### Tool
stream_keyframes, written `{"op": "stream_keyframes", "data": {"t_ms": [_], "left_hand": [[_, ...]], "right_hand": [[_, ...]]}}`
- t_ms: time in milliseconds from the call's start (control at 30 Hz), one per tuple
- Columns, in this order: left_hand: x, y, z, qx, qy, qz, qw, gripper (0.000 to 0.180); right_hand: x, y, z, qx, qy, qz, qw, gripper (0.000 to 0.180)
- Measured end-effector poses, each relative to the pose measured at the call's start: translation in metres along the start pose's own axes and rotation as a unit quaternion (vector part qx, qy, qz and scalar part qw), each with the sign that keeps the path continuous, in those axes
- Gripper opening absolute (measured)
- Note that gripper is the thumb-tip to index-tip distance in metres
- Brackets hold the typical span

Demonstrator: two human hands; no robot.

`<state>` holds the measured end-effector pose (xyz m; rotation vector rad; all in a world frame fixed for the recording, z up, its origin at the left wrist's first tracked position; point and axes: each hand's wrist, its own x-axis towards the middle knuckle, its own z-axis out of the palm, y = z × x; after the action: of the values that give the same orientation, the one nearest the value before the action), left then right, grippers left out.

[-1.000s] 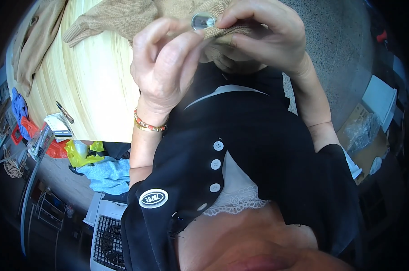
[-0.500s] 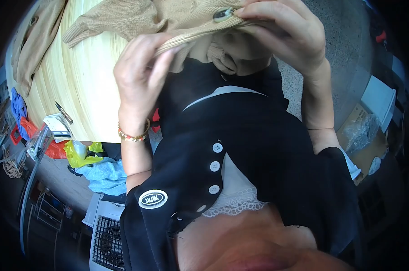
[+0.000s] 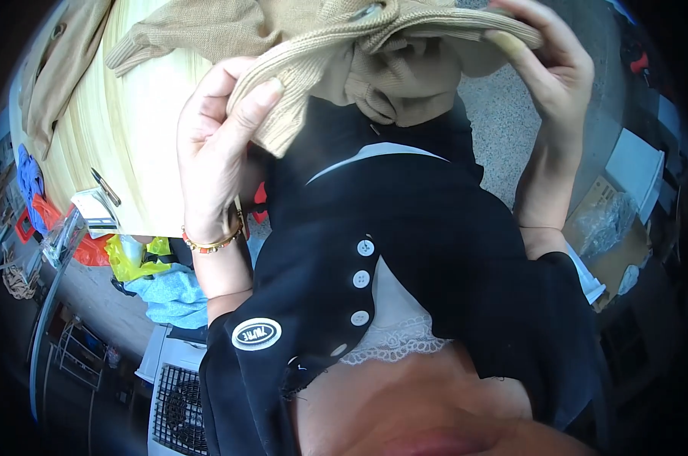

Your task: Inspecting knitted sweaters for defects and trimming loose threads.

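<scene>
A person in a black buttoned top [image 3: 435,251] holds a tan knitted garment [image 3: 359,61] up close to the chest, stretched between both hands above the edge of a pale wooden table [image 3: 131,152]. The left hand [image 3: 222,152] closes its thumb and fingers on the ribbed edge of the knit, pinching the band so that it stands taut; a beaded bracelet [image 3: 211,245] circles that wrist. The right hand [image 3: 549,76] curls its fingers over the far end of the same band, gripping it from above, which keeps the edge level and spread, seemingly for a close look. A small grey button-like piece [image 3: 366,11] sits on the band between the two hands, though too little of it shows to be sure what it is. The rest of the garment trails back onto the table, a sleeve [image 3: 184,34] lying flat there, with a second tan knit piece [image 3: 59,68] draped over the table's far left side. Near the table's lower corner lie a small white box [image 3: 93,213] and a dark pen-like tool [image 3: 104,188]. Below, yellow [image 3: 139,254] and red [image 3: 93,249] bags and a light blue cloth [image 3: 173,292] are heaped on the floor; what the bags hold cannot be made out. At right, an open cardboard box [image 3: 610,228] holds crumpled clear plastic
</scene>
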<state>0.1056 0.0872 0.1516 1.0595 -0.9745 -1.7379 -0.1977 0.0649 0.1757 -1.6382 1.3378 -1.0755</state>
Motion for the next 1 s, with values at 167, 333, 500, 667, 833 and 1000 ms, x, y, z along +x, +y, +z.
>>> {"op": "stream_keyframes", "data": {"t_ms": [167,333,500,667,833,1000], "left_hand": [[0.009,0.002,0.016,-0.058,0.034,0.049,0.997,0.02],[0.015,-0.004,0.045,0.109,0.077,0.139,0.981,0.015],[0.013,-0.004,0.047,0.036,-0.02,0.048,0.998,0.008],[0.011,-0.003,0.038,0.046,-0.031,0.05,0.997,0.015],[0.012,-0.007,0.038,0.12,-0.074,0.131,0.981,0.05],[0.015,-0.017,0.04,0.275,0.01,0.229,0.934,0.046]], "right_hand": [[0.0,-0.004,0.007,0.039,-0.099,-0.262,0.959,0.029],[-0.008,-0.02,0.051,-0.095,-0.185,-0.414,0.886,0.021],[-0.003,-0.008,0.056,-0.112,-0.103,-0.428,0.891,0.021],[-0.002,-0.004,0.049,-0.111,-0.086,-0.388,0.911,0.027],[0.04,0.005,0.077,-0.035,0.065,-0.649,0.757,0.019],[0.018,-0.006,0.074,0.137,-0.009,-0.375,0.917,0.018]]}}
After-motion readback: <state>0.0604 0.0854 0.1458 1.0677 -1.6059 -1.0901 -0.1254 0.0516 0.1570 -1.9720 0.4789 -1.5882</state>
